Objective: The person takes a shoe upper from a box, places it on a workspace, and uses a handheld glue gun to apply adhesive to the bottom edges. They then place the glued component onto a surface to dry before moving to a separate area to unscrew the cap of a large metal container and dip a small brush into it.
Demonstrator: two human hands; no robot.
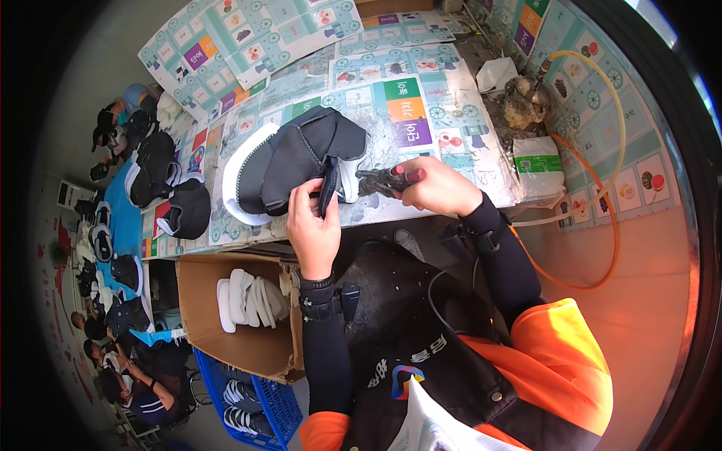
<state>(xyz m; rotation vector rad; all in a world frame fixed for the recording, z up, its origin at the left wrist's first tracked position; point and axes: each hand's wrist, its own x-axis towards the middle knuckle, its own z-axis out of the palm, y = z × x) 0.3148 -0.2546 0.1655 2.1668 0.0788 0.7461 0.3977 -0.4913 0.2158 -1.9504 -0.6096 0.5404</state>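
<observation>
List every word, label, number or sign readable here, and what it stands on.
Wording not copied; places:
Patterned sheet: legible lettering on green, orange and purple blocks.
Dark apron: pale lettering beside a coloured emblem.
White packet: print on green band, too small to read.
Left wall: red markings, too blurred.

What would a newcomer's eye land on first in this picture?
Probably the dark shoe piece on the patterned worktop at centre: the left hand pinches its edge while the right hand grips a grimy, red-ended tool beside it. After that, perhaps the orange hose looping at the right, and the cardboard box of white pads by the worktop's near left edge.
</observation>
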